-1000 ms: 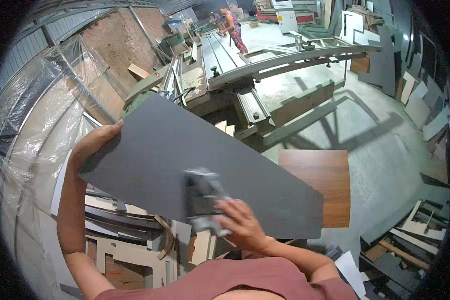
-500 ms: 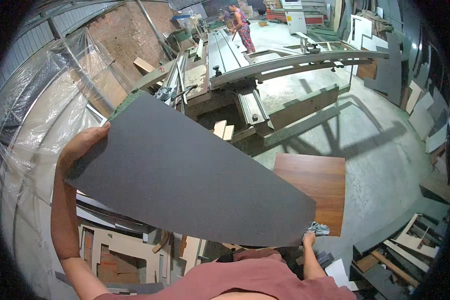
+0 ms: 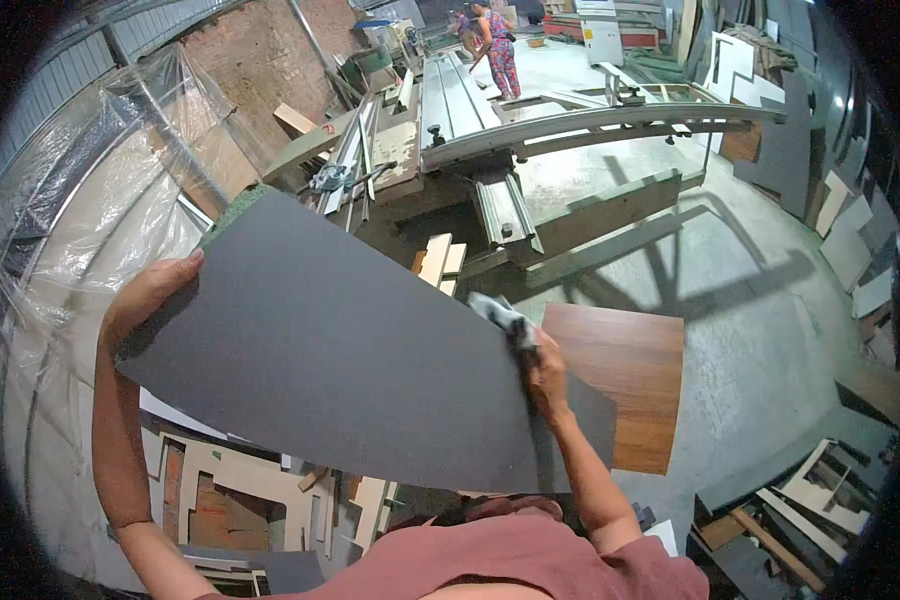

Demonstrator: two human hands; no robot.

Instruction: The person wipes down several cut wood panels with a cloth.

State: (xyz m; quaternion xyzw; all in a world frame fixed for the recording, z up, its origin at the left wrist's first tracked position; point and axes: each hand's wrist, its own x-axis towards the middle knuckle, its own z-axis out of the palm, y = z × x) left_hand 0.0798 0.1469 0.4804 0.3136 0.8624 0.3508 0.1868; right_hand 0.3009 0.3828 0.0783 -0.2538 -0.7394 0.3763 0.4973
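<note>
A large dark grey panel point(image 3: 350, 350) is held tilted in front of me. My left hand point(image 3: 145, 295) grips its left edge, thumb on the face. My right hand point(image 3: 542, 372) presses a grey-white cloth point(image 3: 502, 315) against the panel's upper right edge. Behind the panel's right end sits a brown wood-grain board point(image 3: 630, 380).
A long sliding table saw point(image 3: 530, 130) stands ahead, with another person point(image 3: 497, 50) working at its far end. Plastic sheeting point(image 3: 80, 200) hangs at the left. Cut-out offcuts point(image 3: 240, 490) lie below the panel, and scrap boards point(image 3: 800, 490) lie at the right on the concrete floor.
My right hand with the cloth went from the panel's lower middle to its lower right corner, then up onto the upper right edge. The panel shifted slightly left.
</note>
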